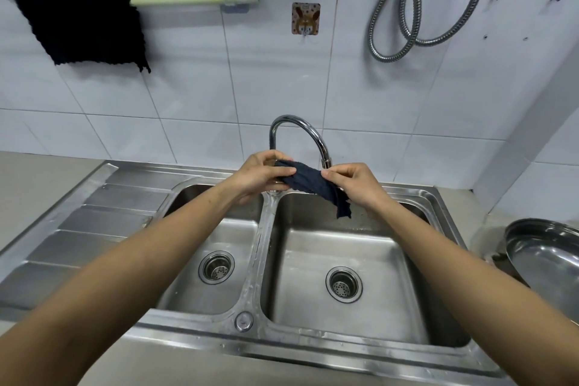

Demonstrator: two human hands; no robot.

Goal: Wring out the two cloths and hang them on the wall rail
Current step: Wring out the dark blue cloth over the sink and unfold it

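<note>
Both hands are up in front of the faucet (297, 127), and the dark blue cloth (313, 182) stretches between them. The left hand (260, 177) grips one end just below and left of the faucet's arch, fingers curled around the bunched fabric and thumb laid across the top. The right hand (357, 186) pinches the other end between thumb and fingertips, right beside the faucet's spout tip. From grip to grip the cloth runs as a loose, rumpled band, sloping down to the right. A free corner hangs below the right hand's pinch, dangling over the sink (300, 340) basin to the right of the faucet's base. Whether the cloth brushes the spout tip cannot be told.

Well up and to the left of the faucet, the black cloth (91, 31) is draped over the left end of the pale green wall rail (188, 0), lying flat against the tiles with one lower corner drooping. Up and to the right of the faucet loops a metal shower hose (410, 25). Far to its right and lower sits a steel bowl (545, 257).
</note>
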